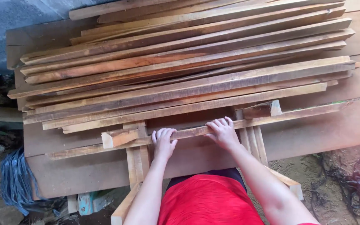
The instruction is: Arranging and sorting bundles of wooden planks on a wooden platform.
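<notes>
We keep both hands, left (163, 142) and right (221, 132), curled over the long thin brown wooden strip (196, 131), apart, gripping evenly so it slides level off the table (338, 129).

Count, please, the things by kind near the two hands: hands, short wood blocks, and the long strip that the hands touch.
Hands: 2, the left hand and the right hand
Short wood blocks: 2, the left block and the right block
Long strip under both hands: 1
Total: 5
</notes>
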